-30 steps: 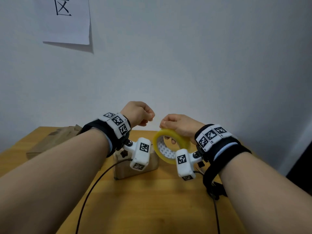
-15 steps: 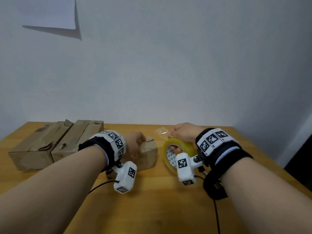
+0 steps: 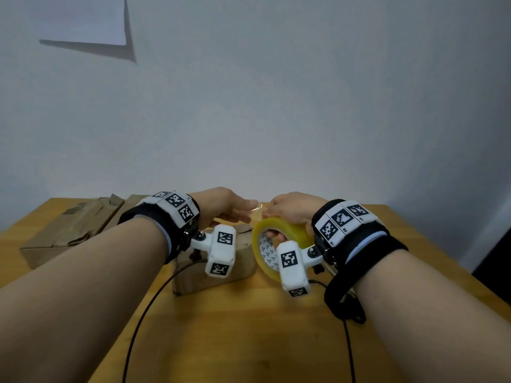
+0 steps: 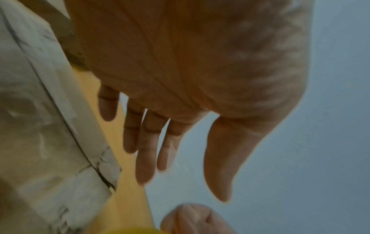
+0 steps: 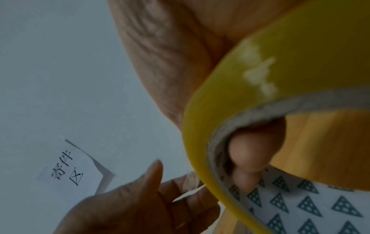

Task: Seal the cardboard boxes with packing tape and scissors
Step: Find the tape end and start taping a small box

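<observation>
My right hand [image 3: 279,217] grips the yellow tape roll [image 3: 293,233], upright above the table, with fingertips [image 5: 248,152] hooked inside its patterned core. A short clear free end of tape [image 3: 255,210] sticks out from the roll's top toward my left hand [image 3: 243,214]. That hand reaches to it with fingers [image 4: 144,158] and thumb straight; the tape end [image 5: 192,182] lies against them, and the thumb is apart from it. A small cardboard box [image 3: 243,261] with a cracked top seam sits below my left wrist. No scissors are in view.
Two more worn cardboard boxes [image 3: 63,233] lie side by side at the back left of the wooden table [image 3: 249,327]. A paper sign [image 3: 83,17] hangs on the wall behind. Black cables [image 3: 149,308] trail from both wrists toward me.
My left hand has left the small box, risen and stretched its fingers out to the tape's free end. The right hand has lifted the roll slightly.
</observation>
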Action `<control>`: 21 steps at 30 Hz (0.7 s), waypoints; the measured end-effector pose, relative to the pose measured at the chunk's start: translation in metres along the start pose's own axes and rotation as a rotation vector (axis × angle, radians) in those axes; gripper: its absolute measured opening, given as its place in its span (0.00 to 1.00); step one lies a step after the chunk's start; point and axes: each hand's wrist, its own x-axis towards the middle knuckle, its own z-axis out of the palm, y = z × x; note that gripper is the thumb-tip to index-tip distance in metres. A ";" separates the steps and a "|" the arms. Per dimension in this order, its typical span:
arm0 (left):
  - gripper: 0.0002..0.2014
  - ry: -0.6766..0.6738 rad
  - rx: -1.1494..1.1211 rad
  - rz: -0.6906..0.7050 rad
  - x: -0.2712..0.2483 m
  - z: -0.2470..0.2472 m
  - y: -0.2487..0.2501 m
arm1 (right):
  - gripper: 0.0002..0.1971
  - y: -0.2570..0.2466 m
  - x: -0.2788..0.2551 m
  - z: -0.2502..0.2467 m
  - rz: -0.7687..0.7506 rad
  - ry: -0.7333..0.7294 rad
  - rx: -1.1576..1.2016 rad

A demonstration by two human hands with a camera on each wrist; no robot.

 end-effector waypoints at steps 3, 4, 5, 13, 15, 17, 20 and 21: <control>0.06 0.155 -0.003 0.053 0.009 -0.002 0.008 | 0.11 -0.001 -0.005 0.004 -0.007 -0.027 0.026; 0.05 0.201 0.022 0.066 0.011 -0.003 0.010 | 0.13 0.000 -0.007 0.007 -0.004 -0.035 0.046; 0.05 0.212 0.043 0.081 0.013 -0.003 0.011 | 0.17 0.002 -0.008 0.011 0.009 -0.049 0.090; 0.09 0.263 0.215 0.089 0.027 -0.013 0.013 | 0.31 0.031 -0.015 0.037 0.214 -0.148 0.153; 0.10 0.274 0.222 0.065 0.031 -0.015 0.010 | 0.29 0.036 -0.012 0.040 0.237 -0.150 0.200; 0.11 0.258 0.254 0.043 0.035 -0.011 0.005 | 0.31 0.036 -0.008 0.047 0.263 -0.182 0.182; 0.13 0.208 0.341 0.011 0.045 -0.003 -0.001 | 0.37 0.040 -0.001 0.056 0.299 -0.200 0.190; 0.13 0.195 0.351 0.014 0.048 -0.002 -0.001 | 0.34 0.043 0.001 0.059 0.293 -0.189 0.202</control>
